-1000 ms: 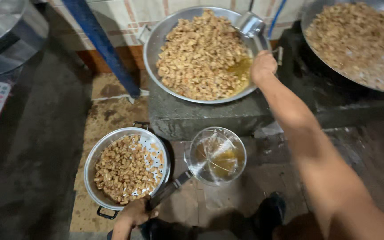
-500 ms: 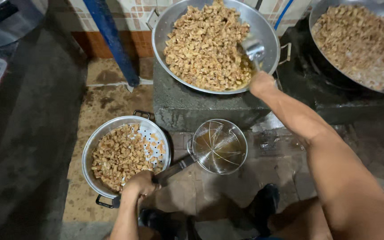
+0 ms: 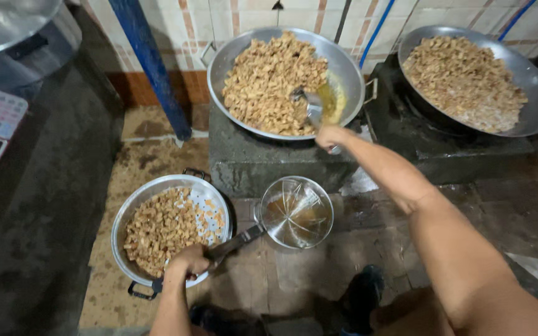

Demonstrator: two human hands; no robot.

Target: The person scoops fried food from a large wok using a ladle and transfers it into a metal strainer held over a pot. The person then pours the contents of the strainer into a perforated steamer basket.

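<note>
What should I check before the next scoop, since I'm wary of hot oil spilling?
1. Right hand grips the ladle: ok.
2. Ladle bowl sits in the wok, by the oil pool: ok.
3. Left hand holds the strainer handle: ok.
4. Strainer sits level: cannot tell.
5. Strainer mesh free of pieces: ok.
6. Colander beside the strainer has room left: ok.

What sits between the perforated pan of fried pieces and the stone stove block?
In the head view, only a strip of bare, stained floor separates the perforated pan from the stove block.
</note>
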